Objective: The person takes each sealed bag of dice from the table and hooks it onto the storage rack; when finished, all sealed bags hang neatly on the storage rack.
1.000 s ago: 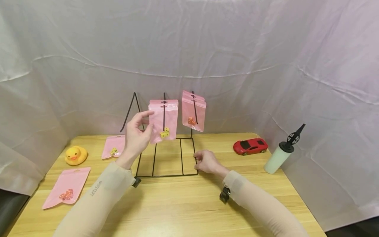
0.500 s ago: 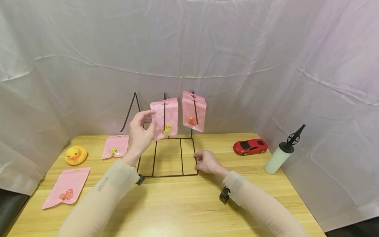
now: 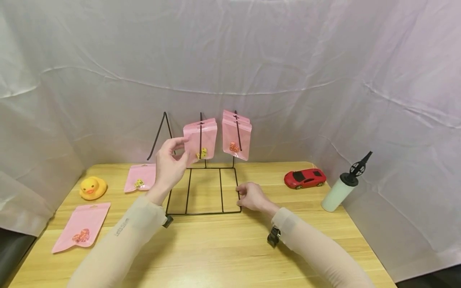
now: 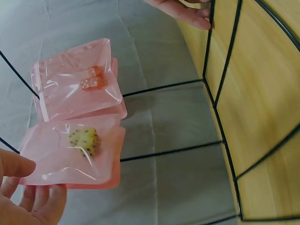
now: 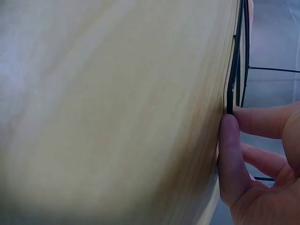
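My left hand (image 3: 172,165) pinches the left edge of a pink zip bag (image 4: 56,150) with yellow dice (image 4: 85,141) inside. That bag hangs on the middle prong of a black wire rack (image 3: 203,214), in front of another pink bag. On the right prong hang pink bags (image 3: 235,134), the front one with orange dice (image 3: 234,147). The left prong (image 3: 155,138) carries no bag. Low on the right, my right hand (image 3: 252,197) grips the side bar of the rack's base between thumb and fingers, as the right wrist view shows.
Two pink bags lie on the wooden table (image 3: 201,252) at left, one with yellow dice (image 3: 141,179), one with red dice (image 3: 82,228). A rubber duck (image 3: 93,188) sits beside them. A red toy car (image 3: 304,178) and a pale green hand pump (image 3: 340,192) are at right.
The bag in my left hand has moved back along the middle prong, and its lower end sits higher. My right hand stays on the rack.
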Motion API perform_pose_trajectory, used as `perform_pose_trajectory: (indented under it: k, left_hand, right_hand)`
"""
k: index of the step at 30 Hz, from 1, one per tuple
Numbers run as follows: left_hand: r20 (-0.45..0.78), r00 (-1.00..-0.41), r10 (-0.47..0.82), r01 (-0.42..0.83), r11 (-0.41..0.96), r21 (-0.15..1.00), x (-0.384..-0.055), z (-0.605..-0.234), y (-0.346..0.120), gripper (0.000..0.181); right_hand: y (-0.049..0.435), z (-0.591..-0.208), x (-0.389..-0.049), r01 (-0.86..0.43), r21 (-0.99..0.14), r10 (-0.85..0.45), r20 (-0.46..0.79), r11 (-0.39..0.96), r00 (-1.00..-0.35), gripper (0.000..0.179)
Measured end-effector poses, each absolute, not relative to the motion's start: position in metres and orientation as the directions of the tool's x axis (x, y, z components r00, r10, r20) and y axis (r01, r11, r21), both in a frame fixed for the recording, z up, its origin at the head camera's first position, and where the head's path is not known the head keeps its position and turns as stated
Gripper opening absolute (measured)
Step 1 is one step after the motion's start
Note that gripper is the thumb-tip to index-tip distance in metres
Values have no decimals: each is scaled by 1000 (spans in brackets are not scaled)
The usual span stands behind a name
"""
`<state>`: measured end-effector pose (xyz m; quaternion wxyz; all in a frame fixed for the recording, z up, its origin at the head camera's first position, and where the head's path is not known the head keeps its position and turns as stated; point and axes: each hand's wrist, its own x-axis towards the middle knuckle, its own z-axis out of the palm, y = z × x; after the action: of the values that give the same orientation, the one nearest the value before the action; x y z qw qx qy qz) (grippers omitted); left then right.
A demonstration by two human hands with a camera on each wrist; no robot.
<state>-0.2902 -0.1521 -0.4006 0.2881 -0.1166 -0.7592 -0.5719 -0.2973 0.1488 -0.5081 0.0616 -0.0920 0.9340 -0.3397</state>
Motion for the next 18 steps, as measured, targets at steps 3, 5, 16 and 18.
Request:
perform_pose_trajectory:
  k: [3,5,16,18]
  left_hand:
    - [586,-802,-118,516,356,779,-284,-402,-157,38]
    - [597,-797,-95,520,395,757,-278,-403,-162,38]
    - [451,-880,145,450,555,700,-236,-414,-206,35]
    - [408,-896,174,428,580,693,-231,-417,-219,36]
  right_hand:
    - [149,-507,-297,-129,-645,-216,-56,753,-975,57]
    - [148,-507,-297,-128,-648,-217,-59,751,-974,57]
    - [147,-507,-296,-121,-657,-217,-67,744,-974,57]
    - [147,-507,-296,-119,-659,-215,-66,743,-974,58]
